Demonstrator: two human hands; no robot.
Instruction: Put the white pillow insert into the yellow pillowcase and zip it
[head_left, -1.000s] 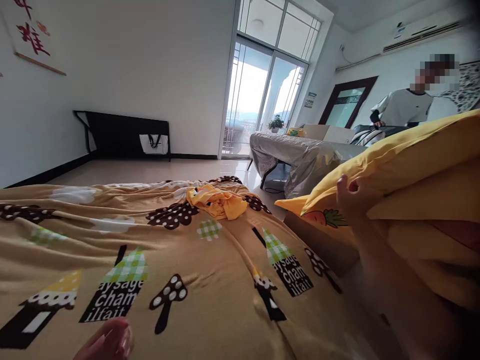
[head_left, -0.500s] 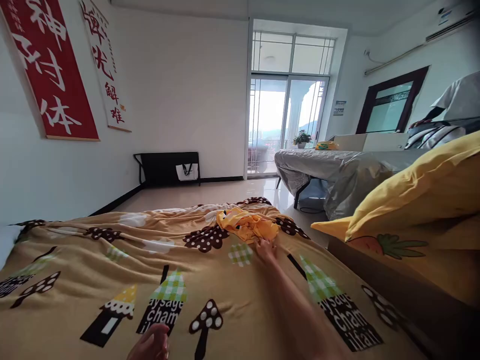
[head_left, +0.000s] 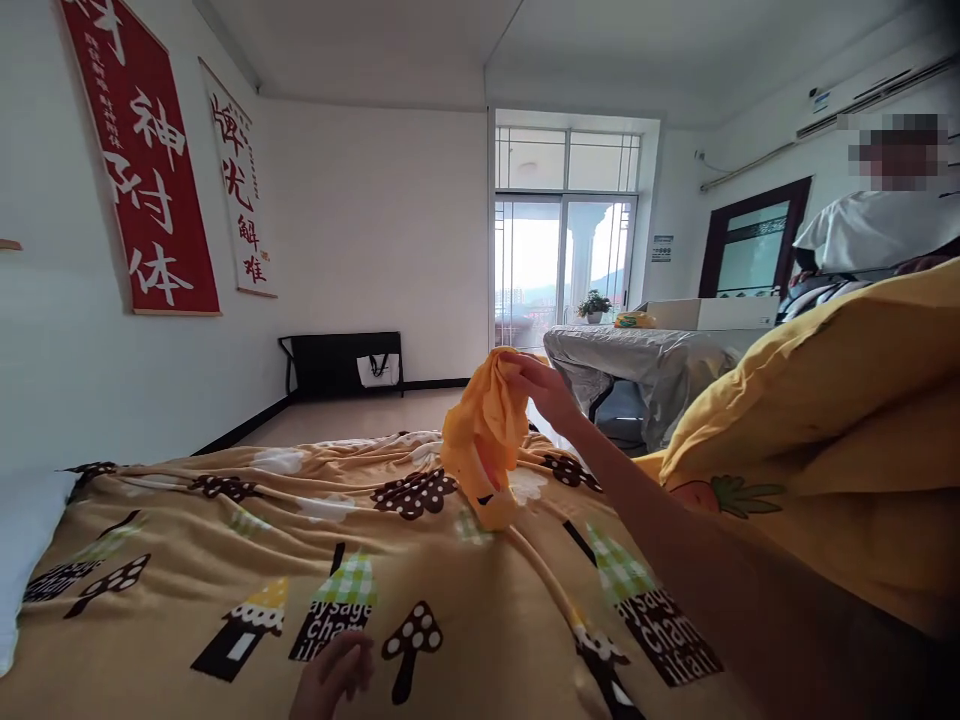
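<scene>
the right hand (head_left: 547,390) is clamped on the top of a yellow cloth (head_left: 484,430), which hangs at twelve o'clock before the patterned blanket (head_left: 450,620). the left hand (head_left: 337,672), nearer at eleven o'clock, shows fingers loosely curled, parted; blanket contact undetermined. carrot-print yellow bedding (head_left: 825,400) stands at two o'clock.

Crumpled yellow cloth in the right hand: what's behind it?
Behind the crumpled yellow cloth, the tan printed blanket and pale floor show around its edges; whatever it directly covers cannot be seen.
</scene>
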